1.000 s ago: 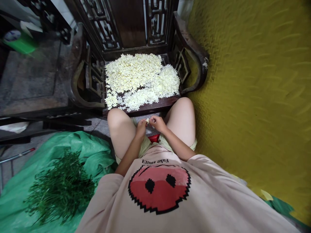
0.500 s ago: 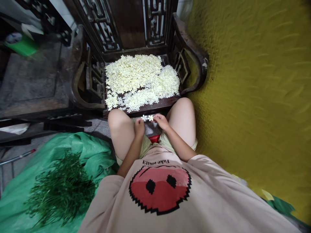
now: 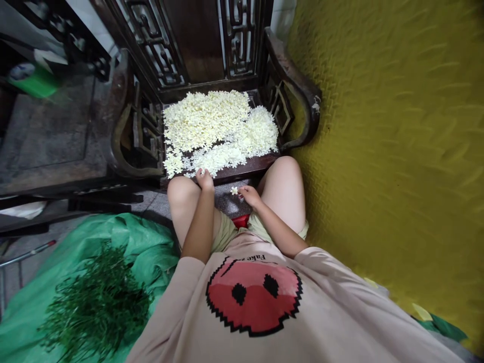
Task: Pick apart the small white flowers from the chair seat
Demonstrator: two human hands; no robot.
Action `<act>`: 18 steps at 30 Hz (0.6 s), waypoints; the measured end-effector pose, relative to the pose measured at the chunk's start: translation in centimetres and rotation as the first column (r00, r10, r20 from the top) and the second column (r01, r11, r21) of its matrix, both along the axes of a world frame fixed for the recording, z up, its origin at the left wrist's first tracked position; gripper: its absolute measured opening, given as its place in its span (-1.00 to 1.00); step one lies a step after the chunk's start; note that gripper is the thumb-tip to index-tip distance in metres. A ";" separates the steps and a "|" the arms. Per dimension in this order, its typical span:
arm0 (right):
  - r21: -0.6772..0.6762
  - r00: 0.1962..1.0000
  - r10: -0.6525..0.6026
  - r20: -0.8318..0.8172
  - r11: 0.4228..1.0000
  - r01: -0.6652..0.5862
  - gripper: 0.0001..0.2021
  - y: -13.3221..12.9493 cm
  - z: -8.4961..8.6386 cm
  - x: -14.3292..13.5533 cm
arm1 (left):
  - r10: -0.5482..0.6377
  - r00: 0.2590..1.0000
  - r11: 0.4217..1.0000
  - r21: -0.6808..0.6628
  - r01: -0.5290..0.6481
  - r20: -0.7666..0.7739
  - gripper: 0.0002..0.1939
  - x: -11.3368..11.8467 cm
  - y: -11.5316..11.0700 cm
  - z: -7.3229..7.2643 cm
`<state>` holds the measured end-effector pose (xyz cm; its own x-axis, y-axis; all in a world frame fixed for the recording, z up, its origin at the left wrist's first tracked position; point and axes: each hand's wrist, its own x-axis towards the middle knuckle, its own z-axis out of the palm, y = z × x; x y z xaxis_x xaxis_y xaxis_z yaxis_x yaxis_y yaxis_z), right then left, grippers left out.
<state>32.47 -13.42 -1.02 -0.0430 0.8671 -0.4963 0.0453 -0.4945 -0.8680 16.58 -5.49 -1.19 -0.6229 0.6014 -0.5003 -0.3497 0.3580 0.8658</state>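
My right hand (image 3: 248, 195) is closed in a pinch between the knees and holds a small white flower (image 3: 234, 190), whose open petals point left. At the front edge of the seat, my left hand (image 3: 205, 179) is closed, with a whitish bit of a flower (image 3: 202, 172) showing at its fingertips. Just beyond that hand lie many loose white flowers (image 3: 219, 157) in a thin front spread. Behind them is a thicker, creamier heap of flowers (image 3: 206, 118), and a whiter mound of flowers (image 3: 260, 128) sits at the right.
The flowers lie on a dark carved wooden chair (image 3: 245, 169) with curved armrests. A dark wooden table (image 3: 45, 136) bearing a green roll (image 3: 34, 80) stands left. Green stems (image 3: 102, 307) lie on a green sack (image 3: 124, 227) at lower left. Yellow textured sheeting (image 3: 385, 151) fills the right side.
My left hand has moved left and forward, away from my right hand, to the seat's front edge near the flowers. My right hand still holds its flower in about the same place.
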 end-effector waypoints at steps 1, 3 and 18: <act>-0.004 1.000 -0.004 -0.009 1.000 0.004 -0.85 0.0 0.0 0.0 | -0.003 1.000 1.000 0.023 0.004 -0.027 -0.82 0.3 -0.5 0.0; -0.002 1.000 -0.006 -0.024 1.000 0.006 -0.86 0.1 0.2 -0.2 | -0.054 0.992 0.994 0.085 0.064 -0.114 -0.81 1.1 -1.9 0.2; -0.055 0.959 0.040 -0.281 0.997 -0.058 -0.70 -0.3 2.4 0.1 | -0.559 0.638 0.719 0.075 0.691 -0.530 -0.88 2.7 -10.5 2.9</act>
<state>32.55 -13.71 1.33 -0.2296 0.8282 -0.5112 -0.1693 -0.5512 -0.8170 19.25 -16.01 1.74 -0.1511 0.9874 -0.0475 0.3181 0.0940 0.9434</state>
